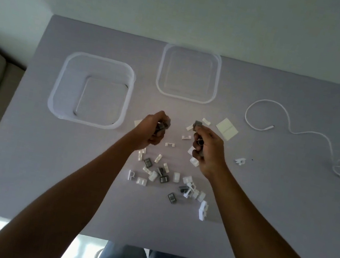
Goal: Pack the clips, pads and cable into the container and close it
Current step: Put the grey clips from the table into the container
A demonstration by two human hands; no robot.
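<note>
Over the middle of the desk (pixel 20 170), both hands are closed around small clips.

From the head camera: the left hand (pixel 150 130) has its fingers curled on grey clips; the right hand (pixel 207 149) pinches a grey clip (pixel 198 124) at its fingertips, with others in its palm. More clips (pixel 165 178) lie scattered nearer the desk's near edge. The open container (pixel 56 95) sits toward the far left corner, its lid (pixel 161 82) at the far edge, the pads (pixel 227 126) beside the right hand, and the white cable (pixel 289 118) toward the right edge.
</note>
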